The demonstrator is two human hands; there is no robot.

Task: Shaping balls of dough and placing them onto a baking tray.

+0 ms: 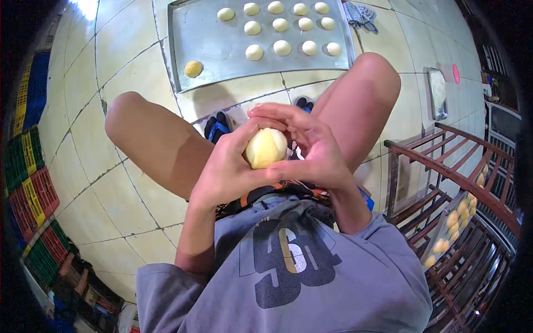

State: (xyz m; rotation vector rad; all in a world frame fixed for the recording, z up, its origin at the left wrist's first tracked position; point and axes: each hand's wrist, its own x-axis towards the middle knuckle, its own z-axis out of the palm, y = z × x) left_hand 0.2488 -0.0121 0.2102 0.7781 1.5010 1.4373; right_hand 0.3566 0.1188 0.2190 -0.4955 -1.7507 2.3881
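Above my lap I cup a round dough ball [266, 149] between both hands. Its surface is pale white, with a yellow patch showing on the side toward me. My left hand [226, 165] curves around its left side. Around the right side and over the top wrap the fingers of my right hand [317, 145], and the two thumbs come close together below the ball. In front of my feet lies a wide metal tray [214, 41] with several white dough balls [280, 24] set out in rows. A yellow ball [193, 69] sits by itself in the tray's near left corner.
A checked cloth [361, 16] lies beside the tray's right edge. Farther right are a small metal pan [437, 94] with pale contents and a pink disc [456, 74]. A slatted wooden rack [461, 152] holds a tray of golden pieces [452, 225]. Plastic crates [39, 191] line the left.
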